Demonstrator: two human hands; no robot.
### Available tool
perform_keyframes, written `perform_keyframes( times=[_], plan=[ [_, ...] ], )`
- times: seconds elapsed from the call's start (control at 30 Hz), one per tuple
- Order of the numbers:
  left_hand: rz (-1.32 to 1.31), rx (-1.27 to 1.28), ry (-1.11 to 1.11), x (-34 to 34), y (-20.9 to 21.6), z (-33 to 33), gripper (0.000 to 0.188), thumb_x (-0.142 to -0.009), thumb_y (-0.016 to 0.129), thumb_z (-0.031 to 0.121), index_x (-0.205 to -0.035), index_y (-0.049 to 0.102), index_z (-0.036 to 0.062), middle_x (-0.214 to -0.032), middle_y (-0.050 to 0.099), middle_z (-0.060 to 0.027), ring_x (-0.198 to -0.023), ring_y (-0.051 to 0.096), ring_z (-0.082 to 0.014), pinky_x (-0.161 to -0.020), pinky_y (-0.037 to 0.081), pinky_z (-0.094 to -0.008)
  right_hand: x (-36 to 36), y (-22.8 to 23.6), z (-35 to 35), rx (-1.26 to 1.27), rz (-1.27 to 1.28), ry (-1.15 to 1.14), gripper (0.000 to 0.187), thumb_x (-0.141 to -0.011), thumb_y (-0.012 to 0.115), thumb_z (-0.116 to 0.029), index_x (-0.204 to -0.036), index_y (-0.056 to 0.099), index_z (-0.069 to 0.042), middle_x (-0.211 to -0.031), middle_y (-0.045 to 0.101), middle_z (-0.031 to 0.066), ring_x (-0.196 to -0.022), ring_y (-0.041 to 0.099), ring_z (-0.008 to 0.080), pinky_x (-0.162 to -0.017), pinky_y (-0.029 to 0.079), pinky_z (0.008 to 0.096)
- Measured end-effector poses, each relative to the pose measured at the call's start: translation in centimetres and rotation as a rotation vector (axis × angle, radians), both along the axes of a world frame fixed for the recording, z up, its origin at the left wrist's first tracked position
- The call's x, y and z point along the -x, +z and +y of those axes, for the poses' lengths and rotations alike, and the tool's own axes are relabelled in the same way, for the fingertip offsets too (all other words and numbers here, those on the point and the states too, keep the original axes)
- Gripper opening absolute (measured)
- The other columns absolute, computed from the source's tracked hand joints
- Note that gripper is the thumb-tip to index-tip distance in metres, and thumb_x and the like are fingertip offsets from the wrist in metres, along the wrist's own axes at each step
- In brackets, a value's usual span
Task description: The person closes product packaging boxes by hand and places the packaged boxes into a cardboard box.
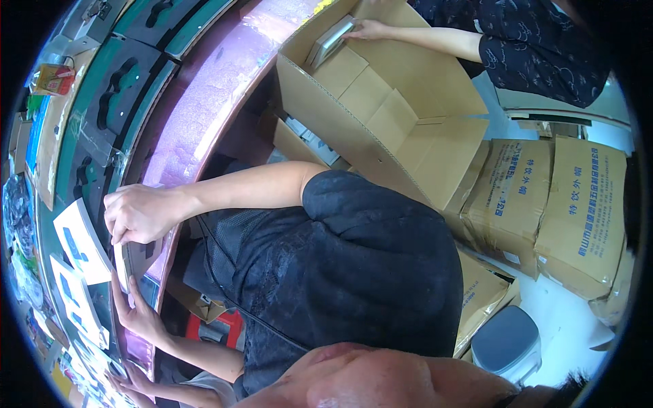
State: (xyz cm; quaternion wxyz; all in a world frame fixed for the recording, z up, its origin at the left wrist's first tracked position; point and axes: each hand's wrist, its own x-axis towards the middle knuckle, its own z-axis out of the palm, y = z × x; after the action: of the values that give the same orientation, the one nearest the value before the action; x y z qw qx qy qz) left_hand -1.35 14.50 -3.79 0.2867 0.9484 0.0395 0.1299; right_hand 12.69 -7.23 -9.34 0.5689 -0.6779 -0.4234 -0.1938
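I hold a thin flat box (123,264) with a pale narrow edge at the front of the work surface. My right hand (144,212), the upper one in the head view, grips its upper end with closed fingers. My left hand (139,316), below, has its fingers on both sides of the lower end. Beside the hands lies a white flat box (85,241) with a blue printed picture. A similar white box (76,299) lies just below it. The underside of the held box is hidden.
Black foam pieces with cutouts (112,92) lie on the green bench. A pinkish padded strip (197,102) edges it. Near the lower left a co-worker's hand (138,381) works. Another person's hand (367,30) reaches into a large open carton (381,146). Sealed cartons (507,197) stand right.
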Motion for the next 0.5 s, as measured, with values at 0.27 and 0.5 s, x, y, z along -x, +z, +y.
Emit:
perform_keyframes(
  times=[0.27, 0.5],
  plan=[
    [0.017, 0.026, 0.06, 0.8, -1.0, 2.4, 0.031, -0.104, 0.072, 0.015, -0.129, 0.074, -0.0037, -0.115, 0.08, -0.0171, -0.103, 0.074, -0.0214, -0.093, 0.056, -0.038, 0.2, 0.1, 1.1, 0.015, -0.018, 0.002, 0.012, -0.083, 0.079, -0.015, -0.092, 0.087, -0.013, -0.091, 0.077, 0.0014, -0.095, 0.067, 0.0238, -0.088, 0.053, 0.0399],
    [-0.19, 0.046, 0.011, -0.3, -1.0, 0.3, 0.03, -0.105, 0.07, 0.011, -0.131, 0.074, -0.002, -0.119, 0.078, -0.0176, -0.106, 0.074, -0.0238, -0.094, 0.056, -0.039, 0.3, 0.3, 2.3, -0.004, -0.006, -0.001, 0.01, -0.081, 0.08, -0.016, -0.088, 0.087, -0.013, -0.09, 0.078, 0.0016, -0.094, 0.068, 0.0249, -0.085, 0.054, 0.04]
  ],
)
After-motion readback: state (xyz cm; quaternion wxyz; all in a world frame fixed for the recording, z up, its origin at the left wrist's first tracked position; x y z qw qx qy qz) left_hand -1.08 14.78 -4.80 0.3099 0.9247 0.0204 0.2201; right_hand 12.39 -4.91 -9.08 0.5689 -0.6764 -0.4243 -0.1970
